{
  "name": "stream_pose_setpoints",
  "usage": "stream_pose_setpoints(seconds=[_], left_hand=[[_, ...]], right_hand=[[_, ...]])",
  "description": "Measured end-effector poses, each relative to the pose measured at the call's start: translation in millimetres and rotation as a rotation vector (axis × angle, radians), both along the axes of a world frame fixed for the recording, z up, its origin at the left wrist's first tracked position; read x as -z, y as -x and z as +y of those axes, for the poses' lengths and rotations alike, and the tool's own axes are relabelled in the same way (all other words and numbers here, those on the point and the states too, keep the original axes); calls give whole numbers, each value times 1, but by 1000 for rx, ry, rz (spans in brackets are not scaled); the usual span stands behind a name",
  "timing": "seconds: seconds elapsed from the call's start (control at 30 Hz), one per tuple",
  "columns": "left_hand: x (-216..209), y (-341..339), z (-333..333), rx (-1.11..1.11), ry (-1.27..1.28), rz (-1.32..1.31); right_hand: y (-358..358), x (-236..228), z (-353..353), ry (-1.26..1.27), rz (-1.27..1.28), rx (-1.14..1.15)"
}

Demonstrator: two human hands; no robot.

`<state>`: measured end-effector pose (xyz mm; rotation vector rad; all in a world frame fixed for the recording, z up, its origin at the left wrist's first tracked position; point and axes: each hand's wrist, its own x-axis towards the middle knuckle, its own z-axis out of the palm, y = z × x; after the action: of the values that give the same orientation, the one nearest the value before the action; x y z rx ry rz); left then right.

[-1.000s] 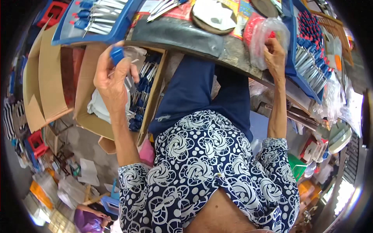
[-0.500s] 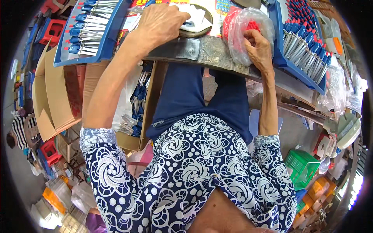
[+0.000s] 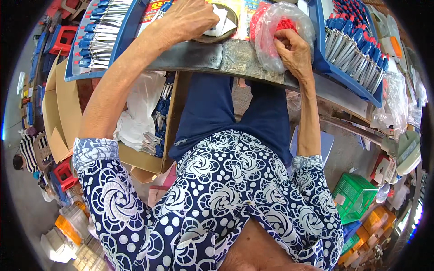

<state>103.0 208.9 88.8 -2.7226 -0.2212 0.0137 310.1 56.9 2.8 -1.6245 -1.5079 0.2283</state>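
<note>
My left hand (image 3: 192, 20) is closed, with its fingertips at the edge of white paper or cloth (image 3: 222, 22) lying in a round dark dish (image 3: 231, 35); what its fingers hold is hidden. A blue piece (image 3: 166, 6) shows just beyond the knuckles. My right hand (image 3: 294, 52) is at the mouth of a clear plastic bag (image 3: 269, 52), thumb and fingers drawn together beside small red parts (image 3: 285, 24). Whether a part is pinched there cannot be made out.
Blue trays hold blue-and-silver pieces with red tips, one tray (image 3: 120, 45) at left, another (image 3: 323, 61) at right. The worn table edge (image 3: 244, 56) runs before me. Below stand an opened cardboard box (image 3: 174, 104) with similar pieces and a green crate (image 3: 355, 196).
My left forearm has swung outward, and the hand's fingertips have drawn back a little on the white paper. My right hand stays at the bag. The whole view has shifted slightly.
</note>
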Motion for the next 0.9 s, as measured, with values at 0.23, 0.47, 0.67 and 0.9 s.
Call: stream_pose_setpoints(seconds=[0.23, 0.47, 0.67, 0.9], left_hand=[[-2, 0, -3, 52, -21, -13], [4, 11, 2, 451, -21, -718], [10, 50, -29, -202, -33, -311], [31, 57, -82, -464, 980, -908]], right_hand=[[2, -3, 0, 5, -13, 4], [0, -4, 0, 85, 4, -4], [-1, -5, 2, 90, 89, -9], [39, -44, -16, -68, 551, 89]])
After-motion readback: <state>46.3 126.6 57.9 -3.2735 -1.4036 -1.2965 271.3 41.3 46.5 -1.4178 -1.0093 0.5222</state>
